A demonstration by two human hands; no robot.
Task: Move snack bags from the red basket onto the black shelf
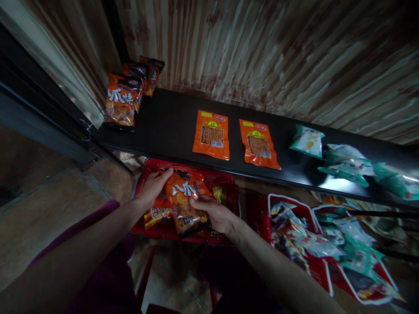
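Between my two hands is an orange snack bag (185, 198) with white lettering and a black lower edge. My left hand (154, 185) grips its upper left side, thumb on the front. On the lower right side, my right hand (216, 211) holds it, thumb also on the front. The bag is over a red plastic basket (234, 179), which holds more packets, among them a yellow and red one (155, 216). Similar orange bags (122, 102) stand upright at the left end of the black shelf (163, 126). The fingers behind the bag are hidden.
Two flat orange packets (212, 135) lie mid-shelf, with several green and white bags (307, 141) farther right. Two more red baskets with white rims (291, 198) sit on the right, full of packets. A curtain (229, 52) hangs behind; a dark post (49, 96) stands left.
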